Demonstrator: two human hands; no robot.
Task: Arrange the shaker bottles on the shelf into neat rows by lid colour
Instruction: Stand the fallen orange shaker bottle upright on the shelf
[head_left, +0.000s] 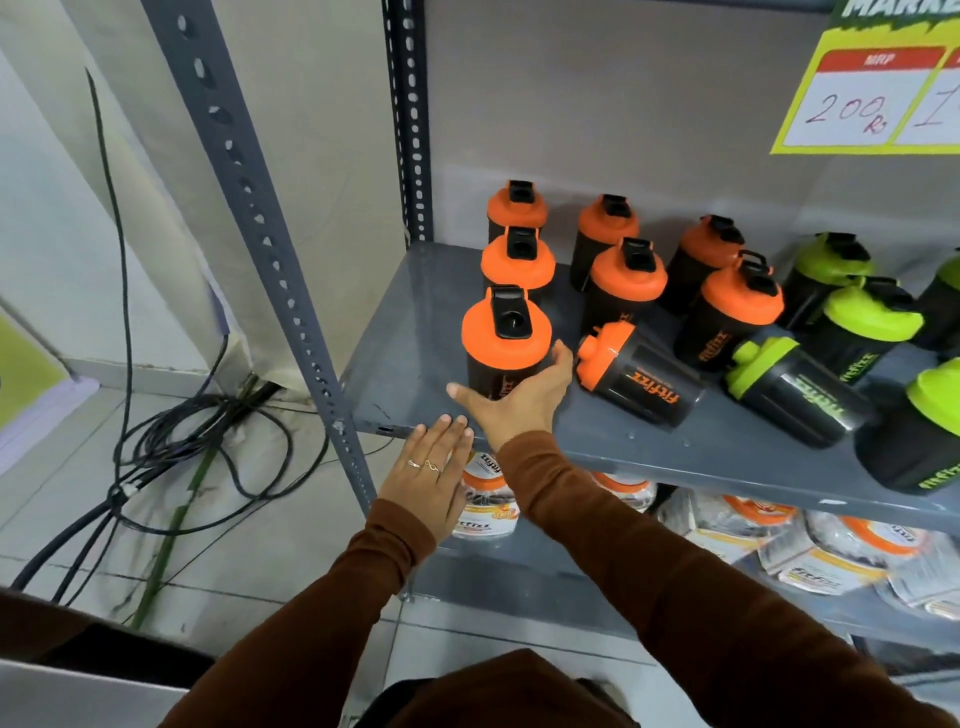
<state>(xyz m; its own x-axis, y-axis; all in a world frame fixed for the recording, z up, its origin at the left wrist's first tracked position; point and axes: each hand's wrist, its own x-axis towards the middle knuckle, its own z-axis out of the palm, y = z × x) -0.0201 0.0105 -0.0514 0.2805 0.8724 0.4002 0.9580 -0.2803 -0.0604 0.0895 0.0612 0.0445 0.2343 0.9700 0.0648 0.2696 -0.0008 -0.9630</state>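
Several black shaker bottles with orange lids stand on the grey shelf (410, 332), in columns at the left. The front one (506, 338) stands upright, and my right hand (519, 397) curves around its lower body, fingers spread. An orange-lidded bottle (639, 376) lies on its side just right of that hand. Green-lidded bottles stand at the right (872, 317), one of them toppled (795, 395). My left hand (431, 478) rests flat with its fingertips on the shelf's front edge, holding nothing.
A slotted grey upright (291, 270) runs down the shelf's left side. Black cables (171, 441) lie on the tiled floor at left. The lower shelf holds orange-lidded tubs and packets (810, 545). A yellow price sign (872, 98) hangs at top right.
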